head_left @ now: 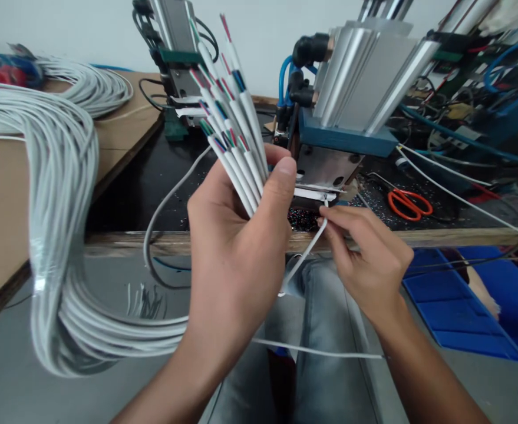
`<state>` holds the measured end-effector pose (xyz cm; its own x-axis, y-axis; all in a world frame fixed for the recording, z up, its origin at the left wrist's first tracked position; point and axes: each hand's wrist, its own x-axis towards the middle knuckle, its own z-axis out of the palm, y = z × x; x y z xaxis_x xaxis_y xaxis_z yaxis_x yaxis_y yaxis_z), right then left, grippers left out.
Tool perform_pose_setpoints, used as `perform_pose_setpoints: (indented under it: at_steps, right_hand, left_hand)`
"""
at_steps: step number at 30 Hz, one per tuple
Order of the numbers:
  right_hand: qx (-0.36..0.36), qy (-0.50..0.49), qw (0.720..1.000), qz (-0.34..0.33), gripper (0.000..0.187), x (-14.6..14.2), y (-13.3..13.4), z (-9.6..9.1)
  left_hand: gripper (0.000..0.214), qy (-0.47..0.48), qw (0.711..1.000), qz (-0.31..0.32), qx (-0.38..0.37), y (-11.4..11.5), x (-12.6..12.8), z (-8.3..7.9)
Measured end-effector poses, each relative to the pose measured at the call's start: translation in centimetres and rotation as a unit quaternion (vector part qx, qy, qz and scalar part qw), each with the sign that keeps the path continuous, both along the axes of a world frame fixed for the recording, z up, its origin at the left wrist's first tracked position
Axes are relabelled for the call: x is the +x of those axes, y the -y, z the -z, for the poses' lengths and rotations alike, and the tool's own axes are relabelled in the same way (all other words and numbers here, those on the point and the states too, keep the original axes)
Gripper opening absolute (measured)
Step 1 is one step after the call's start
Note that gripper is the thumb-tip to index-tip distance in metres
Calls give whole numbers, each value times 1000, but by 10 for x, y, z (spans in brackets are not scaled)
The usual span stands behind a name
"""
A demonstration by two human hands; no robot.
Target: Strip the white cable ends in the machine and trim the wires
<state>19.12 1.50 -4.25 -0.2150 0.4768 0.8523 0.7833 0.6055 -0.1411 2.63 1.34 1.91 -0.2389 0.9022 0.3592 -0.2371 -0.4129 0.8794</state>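
My left hand (241,235) is closed round a bundle of white cables (241,126), raised in front of the bench. Their stripped ends point up and show thin red, green, blue and dark wires. Between thumb and fingertips, my right hand (365,253) pinches a single white cable (308,250) near its end. That end is at the front of a pneumatic press (347,88), by the metal plate (325,162) under its blue block. Whether the tip is inside the press I cannot tell. A thick hank of grey-white cables (59,235) hangs off the bench left of my left hand.
Orange-handled scissors (406,204) lie on the black benchtop right of the press. A second press (177,59) stands behind to the left. Blue bins (448,306) sit below at right. Small coloured scraps (305,219) litter the bench, and cardboard (2,206) covers its left side.
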Motion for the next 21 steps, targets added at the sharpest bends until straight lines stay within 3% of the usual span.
perform_pose_setpoints:
  at_steps: [3, 21]
  right_hand:
    - [2, -2, 1000, -2, 20, 1, -6, -2]
    - [-1, -2, 1000, -5, 18, 0, -18, -7]
  left_hand:
    - [12, -16, 999, -12, 28, -6, 3, 1]
    - [11, -39, 999, -23, 24, -13, 5, -10]
